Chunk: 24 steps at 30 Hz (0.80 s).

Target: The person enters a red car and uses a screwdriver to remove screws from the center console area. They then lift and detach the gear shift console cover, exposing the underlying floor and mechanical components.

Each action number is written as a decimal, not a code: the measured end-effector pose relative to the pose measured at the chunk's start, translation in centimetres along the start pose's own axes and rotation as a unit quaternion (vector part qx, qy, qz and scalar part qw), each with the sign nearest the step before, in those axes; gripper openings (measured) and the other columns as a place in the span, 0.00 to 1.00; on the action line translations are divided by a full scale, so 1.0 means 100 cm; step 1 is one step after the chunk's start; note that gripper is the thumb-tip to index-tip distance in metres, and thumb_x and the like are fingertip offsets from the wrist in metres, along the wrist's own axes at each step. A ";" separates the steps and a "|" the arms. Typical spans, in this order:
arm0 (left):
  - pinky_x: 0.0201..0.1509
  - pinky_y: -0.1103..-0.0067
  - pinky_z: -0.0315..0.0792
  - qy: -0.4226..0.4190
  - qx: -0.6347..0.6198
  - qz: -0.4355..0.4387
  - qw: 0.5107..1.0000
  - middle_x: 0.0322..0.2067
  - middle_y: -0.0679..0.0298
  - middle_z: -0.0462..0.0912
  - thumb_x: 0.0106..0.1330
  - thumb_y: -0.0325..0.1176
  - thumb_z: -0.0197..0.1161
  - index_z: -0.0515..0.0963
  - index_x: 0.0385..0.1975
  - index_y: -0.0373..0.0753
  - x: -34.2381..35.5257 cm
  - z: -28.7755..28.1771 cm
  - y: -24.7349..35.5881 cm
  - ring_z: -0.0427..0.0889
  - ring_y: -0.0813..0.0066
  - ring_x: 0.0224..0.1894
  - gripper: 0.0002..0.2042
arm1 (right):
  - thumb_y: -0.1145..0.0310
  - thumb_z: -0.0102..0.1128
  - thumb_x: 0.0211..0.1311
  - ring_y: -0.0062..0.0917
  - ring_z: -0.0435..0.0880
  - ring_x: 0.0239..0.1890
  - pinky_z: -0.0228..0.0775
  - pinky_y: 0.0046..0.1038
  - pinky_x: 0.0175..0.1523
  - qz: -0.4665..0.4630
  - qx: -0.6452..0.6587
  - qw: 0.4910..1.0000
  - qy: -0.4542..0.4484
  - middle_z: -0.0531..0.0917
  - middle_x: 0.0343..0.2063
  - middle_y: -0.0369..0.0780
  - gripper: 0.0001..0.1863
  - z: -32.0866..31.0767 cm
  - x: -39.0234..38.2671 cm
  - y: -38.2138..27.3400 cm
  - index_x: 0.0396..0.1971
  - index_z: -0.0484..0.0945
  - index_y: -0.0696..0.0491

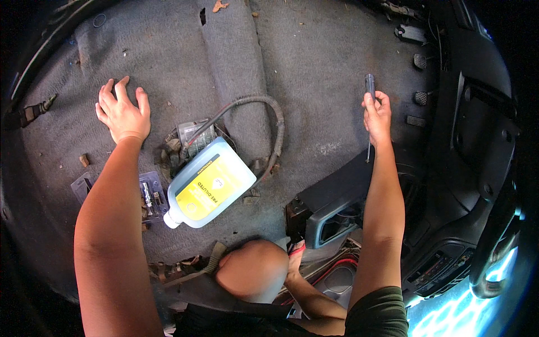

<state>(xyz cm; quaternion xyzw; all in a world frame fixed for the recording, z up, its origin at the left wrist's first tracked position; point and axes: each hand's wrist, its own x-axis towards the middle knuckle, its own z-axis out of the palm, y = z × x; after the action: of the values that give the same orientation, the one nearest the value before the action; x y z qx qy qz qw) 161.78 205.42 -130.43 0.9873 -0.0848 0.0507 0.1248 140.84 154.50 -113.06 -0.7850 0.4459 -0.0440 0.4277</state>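
Observation:
My left hand (pixel 120 112) rests on the grey carpet (pixel 303 73), fingers apart and holding nothing. My right hand (pixel 376 115) grips a screwdriver (pixel 369 83) by its dark handle, its thin metal shaft extending back toward me beneath the hand. Between my arms lies a translucent plastic jug (pixel 230 174) with a yellow label and white cap. Behind it are a small boxy part (pixel 193 130) and a corrugated cable conduit (pixel 252 98) that loops over the carpet. A clear plastic package (pixel 147 196) with small metal items is partly hidden by my left forearm.
A raised carpeted ridge (pixel 230 50) runs down the middle. Pedals (pixel 419 97) and a dark dashboard (pixel 483 140) line the right. A cable end (pixel 39 109) sits at far left. My knee (pixel 250 269) and sandalled foot (pixel 295 258) are low, beside a black plastic console piece (pixel 323 222).

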 end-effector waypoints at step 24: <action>0.78 0.49 0.44 -0.017 -0.005 -0.008 1.000 0.67 0.57 0.65 0.71 0.49 0.57 0.72 0.63 0.52 0.001 0.000 0.002 0.55 0.59 0.76 0.22 | 0.44 0.47 0.79 0.12 0.67 0.15 0.54 0.19 0.19 0.019 -0.046 0.999 -0.008 0.78 0.23 0.32 0.27 0.000 0.003 0.003 0.46 0.82 0.55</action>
<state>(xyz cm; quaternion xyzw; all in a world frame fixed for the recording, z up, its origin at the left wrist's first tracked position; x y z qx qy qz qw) 161.82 205.24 -130.39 0.9880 -0.0794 0.0329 0.1283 140.80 154.23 -113.34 -0.7957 0.4588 -0.0087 0.3952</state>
